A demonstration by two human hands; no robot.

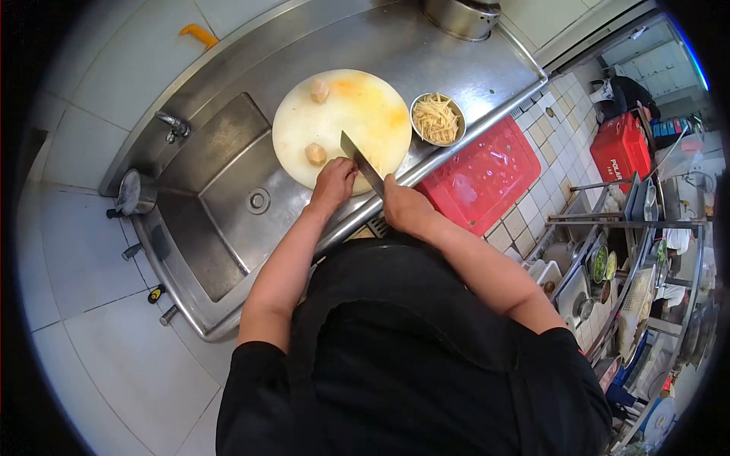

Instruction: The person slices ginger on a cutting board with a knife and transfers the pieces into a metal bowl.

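Note:
My right hand [408, 207] grips a cleaver-like kitchen knife [362, 163], its broad blade pointing up and left over the near edge of a round white cutting board [296, 106]. Beside the blade, my left hand [335, 184] rests on the board with fingers curled; whatever is under the fingertips is hidden. A pale peeled root-like piece [315, 154] lies just beyond my left hand, and another pale piece [319, 91] is near the board's far edge. Right of the board stands a round metal bowl [416, 121] full of thin pale strips [437, 118].
The board sits on a steel counter [487, 83] beside a sink basin [220, 152] with a tap [173, 126]. A metal pot [464, 17] stands at the back. Below the counter edge is a red lid-like surface [487, 178]. Shelves with containers [601, 262] line the right.

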